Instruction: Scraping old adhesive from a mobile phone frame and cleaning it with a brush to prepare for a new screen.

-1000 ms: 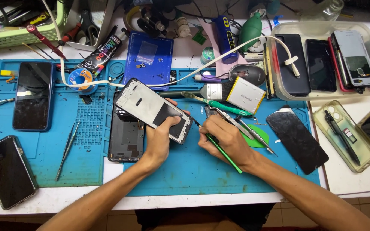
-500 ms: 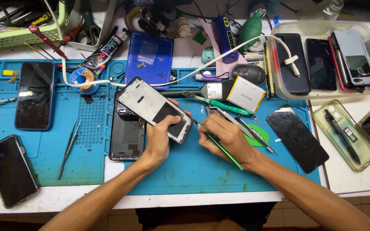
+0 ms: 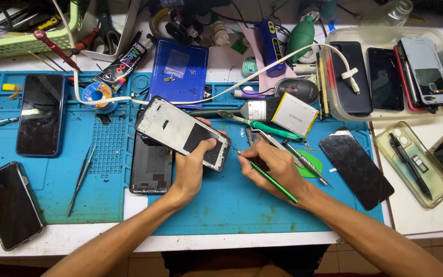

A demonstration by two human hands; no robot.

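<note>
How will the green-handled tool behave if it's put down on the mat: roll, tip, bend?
The green-handled tool in the right hand is thin and round, so it would probably roll, though the blue mat looks grippy. It looks straight and stiff, likely light. Its fine tip points at the phone frame in the left hand and may bend.

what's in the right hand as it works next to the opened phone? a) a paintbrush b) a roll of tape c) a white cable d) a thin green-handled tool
d: the right hand pinches a thin green-handled tool, tip toward the opened phone frame held in the left hand; the brush lies on the mat.
</note>
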